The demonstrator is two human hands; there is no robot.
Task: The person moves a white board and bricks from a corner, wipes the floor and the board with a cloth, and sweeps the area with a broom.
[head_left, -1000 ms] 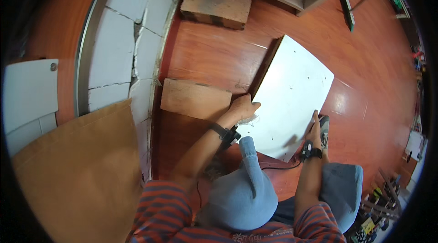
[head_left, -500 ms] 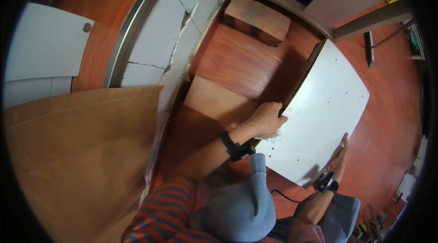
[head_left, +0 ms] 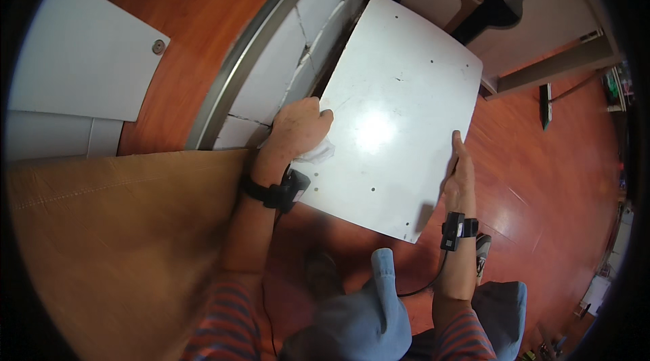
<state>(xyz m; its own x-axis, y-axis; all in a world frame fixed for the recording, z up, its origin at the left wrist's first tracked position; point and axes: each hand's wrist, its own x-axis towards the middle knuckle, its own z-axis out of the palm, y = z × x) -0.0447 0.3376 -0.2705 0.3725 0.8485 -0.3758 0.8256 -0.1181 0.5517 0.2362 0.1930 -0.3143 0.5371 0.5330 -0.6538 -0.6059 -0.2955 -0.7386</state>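
Note:
A large white panel (head_left: 399, 110) with small dark holes fills the middle of the view, tilted a little clockwise. My left hand (head_left: 301, 127) is closed round its left edge, thumb on top. A crumpled white cloth or tissue (head_left: 318, 152) is pressed between that palm and the panel. At the right edge my right hand (head_left: 462, 175) grips the panel, thumb along the rim, with the other fingers hidden beneath. Each wrist wears a black strapped device.
Cracked white wall tiles (head_left: 271, 83) run close along the panel's left side. A brown padded cover (head_left: 115, 246) lies at lower left. Pale furniture boards (head_left: 542, 36) stand at the far right, above the reddish wooden floor (head_left: 542, 178). My blue-clad knees are below.
Both hands have carried the white panel left, toward the tiled wall. It now covers the spot where a rough block and a pale board on the floor showed; my view has also shifted.

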